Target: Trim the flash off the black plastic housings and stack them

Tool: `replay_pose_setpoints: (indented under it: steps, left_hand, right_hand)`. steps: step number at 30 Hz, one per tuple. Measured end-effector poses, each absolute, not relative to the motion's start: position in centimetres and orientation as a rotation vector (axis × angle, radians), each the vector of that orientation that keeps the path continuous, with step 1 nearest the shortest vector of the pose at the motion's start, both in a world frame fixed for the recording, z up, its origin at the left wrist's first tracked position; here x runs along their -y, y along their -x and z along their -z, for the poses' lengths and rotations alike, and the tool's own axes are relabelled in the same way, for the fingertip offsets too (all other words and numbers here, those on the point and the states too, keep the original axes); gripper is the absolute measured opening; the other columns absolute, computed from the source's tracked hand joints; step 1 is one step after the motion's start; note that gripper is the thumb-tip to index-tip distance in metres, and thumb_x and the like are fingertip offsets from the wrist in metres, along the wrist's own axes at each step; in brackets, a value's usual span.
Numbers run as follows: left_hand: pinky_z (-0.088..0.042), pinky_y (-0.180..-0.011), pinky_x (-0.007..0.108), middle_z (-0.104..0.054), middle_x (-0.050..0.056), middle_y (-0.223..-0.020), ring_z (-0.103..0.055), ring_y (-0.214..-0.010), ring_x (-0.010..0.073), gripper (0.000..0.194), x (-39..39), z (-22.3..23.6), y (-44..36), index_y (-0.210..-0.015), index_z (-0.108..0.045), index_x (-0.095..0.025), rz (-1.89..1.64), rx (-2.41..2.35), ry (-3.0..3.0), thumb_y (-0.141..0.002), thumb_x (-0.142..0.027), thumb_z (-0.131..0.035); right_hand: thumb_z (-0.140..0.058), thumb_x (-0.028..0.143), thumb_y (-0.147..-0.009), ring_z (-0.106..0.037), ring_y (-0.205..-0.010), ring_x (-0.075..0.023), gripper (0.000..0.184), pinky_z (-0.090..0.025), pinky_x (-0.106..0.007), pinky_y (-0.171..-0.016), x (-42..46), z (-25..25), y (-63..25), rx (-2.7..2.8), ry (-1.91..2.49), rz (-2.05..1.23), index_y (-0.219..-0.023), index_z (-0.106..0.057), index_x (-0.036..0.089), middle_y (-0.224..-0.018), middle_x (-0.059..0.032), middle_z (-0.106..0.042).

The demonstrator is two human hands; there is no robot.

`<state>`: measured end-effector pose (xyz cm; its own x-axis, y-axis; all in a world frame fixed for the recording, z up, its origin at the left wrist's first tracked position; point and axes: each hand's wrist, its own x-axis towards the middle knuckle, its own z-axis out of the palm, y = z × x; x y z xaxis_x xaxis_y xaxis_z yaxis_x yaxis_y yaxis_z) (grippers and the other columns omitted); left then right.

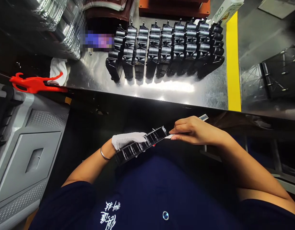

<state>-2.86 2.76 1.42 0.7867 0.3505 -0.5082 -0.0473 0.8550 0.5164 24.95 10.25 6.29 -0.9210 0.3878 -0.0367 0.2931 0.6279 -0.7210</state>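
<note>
My left hand (128, 140), in a white glove, is closed around a long black plastic part (131, 152) with a row of ribbed compartments. The part is held tilted in front of my body, its right end higher. My bare right hand (194, 130) grips a slim silver tool (203, 117), whose slotted end sticks out past the knuckles. A thin pale tip shows below the fingertips, close to the part's right end. Whether it touches the part I cannot tell. The palm hides the middle of the tool.
Several similar black parts (165, 51) stand in a row on the metal table (94, 75), near yellow tape (233, 64). A red air gun (37, 83) lies by a white cloth (58, 68) at the left edge. Wrapped stacks (63, 28) stand behind; a grey cart (29, 150) is at left.
</note>
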Motion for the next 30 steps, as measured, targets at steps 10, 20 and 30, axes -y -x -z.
replay_pose_setpoints:
  steps: [10, 20, 30]
  left_hand:
    - [-0.049, -0.055, 0.024, -0.063, 0.003, -0.078, -0.059, -0.064, 0.0139, 0.054, -2.1, -0.9, 2.2, -0.115, -0.058, -0.014, -0.074, -0.646, -0.446, -0.070, -0.040, -0.072]
    - [-0.050, -0.065, 0.023, -0.061, 0.002, -0.082, -0.058, -0.074, 0.0132, 0.053, -2.4, -1.7, 2.7, -0.115, -0.057, -0.014, -0.199, -0.632, -0.454, -0.069, -0.038, -0.072]
    - [-0.043, -0.065, 0.023, -0.057, 0.002, -0.089, -0.051, -0.075, 0.0121, 0.048, -2.5, -1.6, 2.6, -0.110, -0.058, -0.014, -0.205, -0.660, -0.571, -0.071, -0.039, -0.071]
  right_hand:
    - [-0.056, 0.036, -0.091, -0.060, -0.064, -0.0120, 0.026, -0.042, -0.023, -0.059, -10.7, -6.0, -24.6, 2.650, 0.591, -1.142, -0.094, -0.073, 0.016, -0.075, -0.0058, -0.066]
    - [-0.055, 0.039, -0.091, -0.060, -0.063, -0.0114, 0.029, -0.041, -0.022, -0.058, -9.9, -6.7, -25.2, 2.762, 0.703, -1.289, -0.094, -0.074, 0.017, -0.076, -0.0051, -0.067]
    - [-0.040, 0.039, -0.098, -0.053, -0.056, -0.0106, 0.038, -0.037, -0.023, -0.056, -9.4, -8.0, -25.2, 2.710, 0.769, -1.262, -0.083, -0.066, 0.015, -0.065, -0.0029, -0.061]
